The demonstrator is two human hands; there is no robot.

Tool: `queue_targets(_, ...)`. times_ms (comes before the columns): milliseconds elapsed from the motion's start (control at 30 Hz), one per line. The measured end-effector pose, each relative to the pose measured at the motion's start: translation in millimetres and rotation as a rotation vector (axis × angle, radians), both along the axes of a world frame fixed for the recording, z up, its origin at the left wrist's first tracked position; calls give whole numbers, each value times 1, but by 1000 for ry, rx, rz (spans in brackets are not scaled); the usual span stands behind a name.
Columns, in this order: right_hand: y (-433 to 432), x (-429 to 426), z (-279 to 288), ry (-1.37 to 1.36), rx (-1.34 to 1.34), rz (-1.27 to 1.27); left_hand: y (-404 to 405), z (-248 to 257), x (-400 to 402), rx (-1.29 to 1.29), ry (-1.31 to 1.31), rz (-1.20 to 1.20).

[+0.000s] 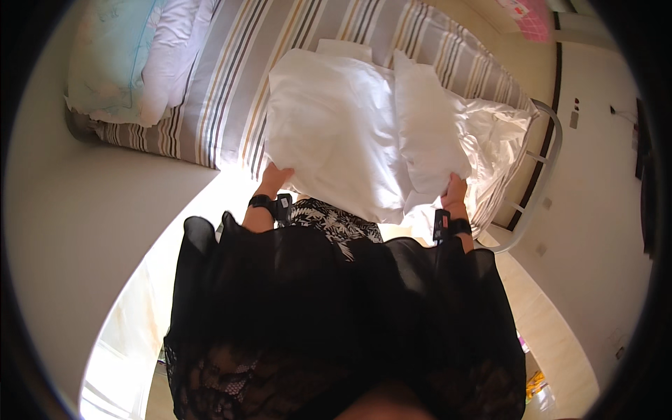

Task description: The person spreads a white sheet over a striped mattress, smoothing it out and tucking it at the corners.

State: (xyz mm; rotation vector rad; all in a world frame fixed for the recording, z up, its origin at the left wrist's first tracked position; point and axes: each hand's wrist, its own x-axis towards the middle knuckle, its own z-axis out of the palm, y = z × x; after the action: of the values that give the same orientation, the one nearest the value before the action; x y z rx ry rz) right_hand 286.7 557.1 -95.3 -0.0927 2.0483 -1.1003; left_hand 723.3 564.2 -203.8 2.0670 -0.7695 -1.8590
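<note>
A white cloth garment (336,121), apparently a shirt, lies spread over a bed with a striped sheet (231,68). My left hand (277,176) grips its near left edge. At the right, my right hand (455,188) holds the near edge by a long folded part that looks like a sleeve (425,126). Another crumpled white cloth (493,131) lies beside it, towards the foot of the bed. Both wrists bear black straps with small devices.
A pale blue-green pillow (115,58) and a folded lilac cloth (173,58) rest at the bed's left end. The metal bed frame (556,142) curves round the right end. White walls stand on both sides.
</note>
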Motion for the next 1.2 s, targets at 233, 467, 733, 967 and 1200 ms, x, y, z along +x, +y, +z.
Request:
queue_targets(233,-51,11,125,592,-344,812,-47,196,-81,-776,-212,153)
queue_targets(467,1,78,208,586,-767,1422,-44,329,-151,-313,622,-138)
queue_targets(733,29,77,207,885,-687,1646,-14,322,-184,-455,322,-260)
queue_targets(967,39,66,200,759,-260,1627,-32,306,-165,-478,289,48)
queue_targets(1200,20,57,177,451,-778,1193,-24,310,-169,-578,207,-41)
